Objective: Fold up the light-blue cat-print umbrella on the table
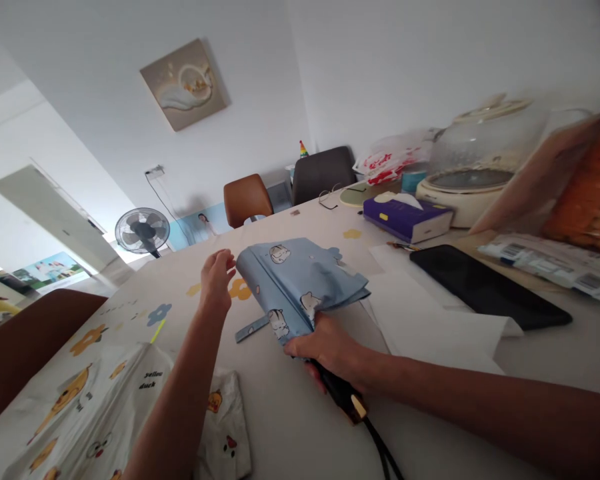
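A folding umbrella [300,267] in blue fabric with white cat prints lies slantwise over the white table [275,407], its canopy loosely folded. My right hand [333,347] is wrapped around its lower end, where the black handle [337,393] with gold trim and a black wrist cord comes out. A short blue closing strap [251,329] sticks out at the umbrella's left side. Just left of the far end is my left hand [217,277], fingers half bent and somewhat apart, with nothing visible in them. Whether its fingertips touch the fabric is unclear.
White duck-print cloth [100,413] lies at the lower left. Towards the right are white paper [430,333], a black flat device [490,287], a purple tissue box [405,217] and a glass-domed appliance [480,160]. Eyeglasses [330,199] rest near the far edge, before two chairs.
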The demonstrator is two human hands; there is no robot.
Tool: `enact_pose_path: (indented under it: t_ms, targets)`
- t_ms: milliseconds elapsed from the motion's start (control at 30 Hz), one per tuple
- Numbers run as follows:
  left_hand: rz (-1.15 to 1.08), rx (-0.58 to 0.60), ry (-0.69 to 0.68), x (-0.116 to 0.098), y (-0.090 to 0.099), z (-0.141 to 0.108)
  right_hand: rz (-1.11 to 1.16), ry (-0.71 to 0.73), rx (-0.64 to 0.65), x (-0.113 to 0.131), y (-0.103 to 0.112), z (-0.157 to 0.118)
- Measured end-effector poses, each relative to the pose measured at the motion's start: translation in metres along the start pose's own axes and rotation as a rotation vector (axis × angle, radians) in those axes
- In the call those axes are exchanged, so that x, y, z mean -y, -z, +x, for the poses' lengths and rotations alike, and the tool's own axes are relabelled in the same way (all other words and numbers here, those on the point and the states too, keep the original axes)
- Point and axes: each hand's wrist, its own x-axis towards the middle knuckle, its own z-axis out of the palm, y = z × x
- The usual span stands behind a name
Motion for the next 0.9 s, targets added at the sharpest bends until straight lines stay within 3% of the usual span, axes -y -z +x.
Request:
enact_pose_path:
  t_ms: [133, 333, 500, 633, 767, 900]
  targets:
    - [0.239, 0.149, -0.211, 0.005, -0.006, -0.008, -0.061, -0.074, 0.011, -0.002, 0.002, 0.004]
    - [0.671, 0.480, -0.462, 0.016, -0.028, -0.036, -0.066, -0.180, 0.154, 0.003, 0.000, -0.001]
    - [1.122, 0.929, -0.587, 0.019, -0.058, -0.042, -0.091, -0.198, 0.203, -0.002, 0.004, 0.004]
    - [1.331, 1.234, -0.546, 0.023, -0.091, -0.036, -0.129, -0.184, 0.222, -0.008, 0.008, 0.008]
    - [1.379, 1.360, -0.501, 0.021, -0.109, -0.034, -0.151, -0.188, 0.230, -0.010, 0.010, 0.009]
    - [1.344, 1.292, -0.661, 0.011, -0.107, -0.039, -0.117, -0.198, 0.219, -0.012, 0.011, 0.010]
